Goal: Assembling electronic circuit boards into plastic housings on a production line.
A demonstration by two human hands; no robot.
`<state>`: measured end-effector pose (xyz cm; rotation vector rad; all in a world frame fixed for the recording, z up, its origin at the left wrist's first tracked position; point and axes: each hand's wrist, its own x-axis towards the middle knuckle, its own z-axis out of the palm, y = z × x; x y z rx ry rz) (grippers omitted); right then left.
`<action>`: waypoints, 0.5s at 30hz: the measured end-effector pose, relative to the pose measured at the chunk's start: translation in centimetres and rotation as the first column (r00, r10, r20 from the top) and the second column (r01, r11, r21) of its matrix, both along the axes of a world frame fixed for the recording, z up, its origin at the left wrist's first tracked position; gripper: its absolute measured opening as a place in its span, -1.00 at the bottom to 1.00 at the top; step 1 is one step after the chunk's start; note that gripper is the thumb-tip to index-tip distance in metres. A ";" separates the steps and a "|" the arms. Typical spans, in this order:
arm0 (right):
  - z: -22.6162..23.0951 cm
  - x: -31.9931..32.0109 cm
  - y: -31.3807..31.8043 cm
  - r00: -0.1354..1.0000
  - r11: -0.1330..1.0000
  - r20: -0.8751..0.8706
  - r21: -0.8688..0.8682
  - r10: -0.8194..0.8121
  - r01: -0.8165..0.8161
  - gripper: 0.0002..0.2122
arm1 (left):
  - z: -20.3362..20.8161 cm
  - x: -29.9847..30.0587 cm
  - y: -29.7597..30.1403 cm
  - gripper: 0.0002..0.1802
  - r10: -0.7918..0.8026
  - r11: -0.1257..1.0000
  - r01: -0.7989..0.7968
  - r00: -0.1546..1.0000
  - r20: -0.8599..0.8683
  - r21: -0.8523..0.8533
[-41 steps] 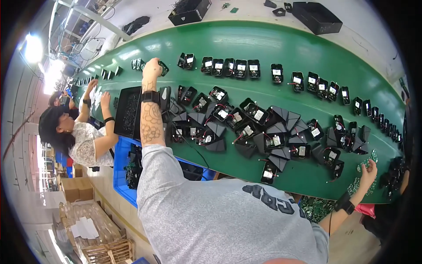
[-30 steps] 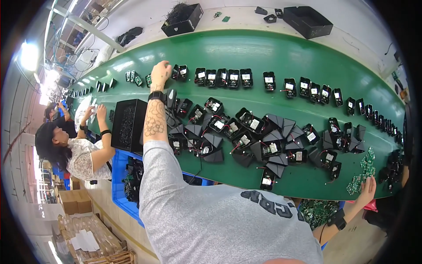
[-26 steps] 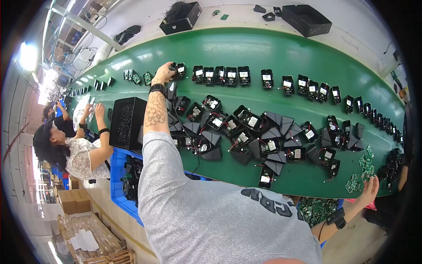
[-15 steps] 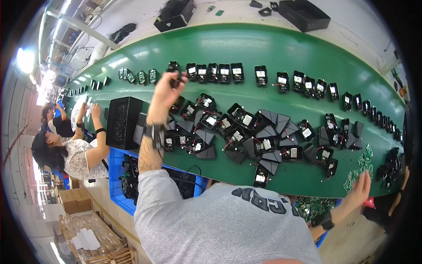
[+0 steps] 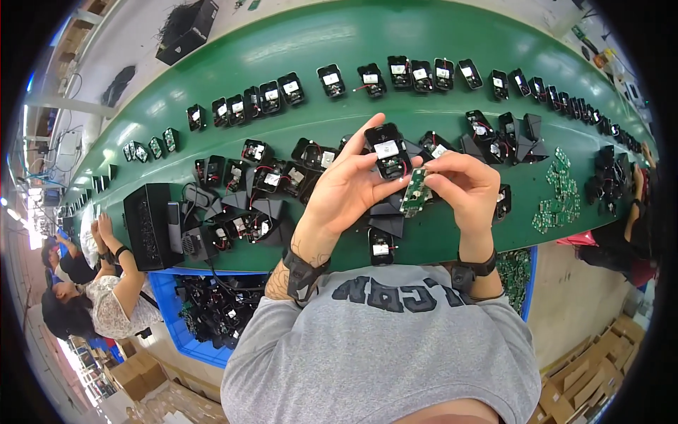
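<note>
Above the middle of the green bench, my left hand (image 5: 339, 185) grips a black plastic housing (image 5: 385, 134) with a white label and dark parts inside its open side. Just beside it my right hand (image 5: 462, 185) pinches a small green circuit board (image 5: 414, 196) between thumb and fingers. The board's upper end is close to the housing's lower edge; I cannot tell whether they touch. Beneath both hands lie more open housings with red wires, such as this one (image 5: 381, 247), partly hidden by my hands.
A row of housings (image 5: 330, 80) runs along the bench (image 5: 233, 71). Loose circuit boards (image 5: 558, 194) are heaped at right. A black box (image 5: 145, 222) stands at left, above a blue crate (image 5: 185, 339) of parts. One co-worker (image 5: 95, 304) works at left, another (image 5: 621, 247) at right.
My left hand has come from the far row toward the middle with a housing. My right hand has moved left from the board heap, bringing a circuit board beside the housing. The view has shifted.
</note>
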<state>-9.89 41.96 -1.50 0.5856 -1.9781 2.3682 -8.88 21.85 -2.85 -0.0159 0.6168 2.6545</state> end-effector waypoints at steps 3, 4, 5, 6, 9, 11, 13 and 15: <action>-0.1 -0.3 0.2 0.998 1.000 -0.054 -0.001 -0.016 0.016 -0.80 | 0.1 0.3 0.8 -0.35 -0.021 0.999 0.020 1.000 -0.023 -0.049; 0.1 -0.5 0.3 0.997 0.999 -0.082 0.040 -0.003 0.006 -0.80 | 0.3 0.3 1.0 -0.35 -0.030 0.998 0.029 0.999 -0.027 -0.059; 0.1 -0.5 0.4 0.997 0.999 -0.080 0.039 -0.006 0.009 -0.80 | 0.4 0.3 1.2 -0.35 -0.039 0.997 0.037 0.999 -0.031 -0.068; 0.2 -0.5 0.4 0.997 0.998 -0.074 0.058 -0.008 0.012 -0.80 | 0.3 0.4 1.4 -0.35 -0.040 0.997 0.038 0.999 -0.030 -0.068; 0.1 -0.9 0.5 0.998 0.996 -0.069 0.086 -0.016 0.021 -0.81 | 0.1 0.6 1.7 -0.35 -0.023 0.996 0.020 0.999 -0.030 -0.086; -0.1 -1.3 0.5 0.997 0.995 -0.069 0.095 -0.021 0.028 -0.82 | 0.4 0.7 1.8 -0.33 -0.029 0.991 0.024 0.999 -0.040 -0.130; -0.3 -1.6 0.5 0.996 0.996 -0.022 0.016 -0.083 0.083 -0.82 | 0.9 0.9 1.9 -0.32 -0.037 0.984 0.029 0.998 -0.046 -0.174; -0.2 -1.8 0.7 0.995 0.996 0.048 0.024 -0.087 0.086 -0.82 | 1.2 1.0 2.0 -0.31 -0.046 0.975 0.033 0.998 -0.052 -0.219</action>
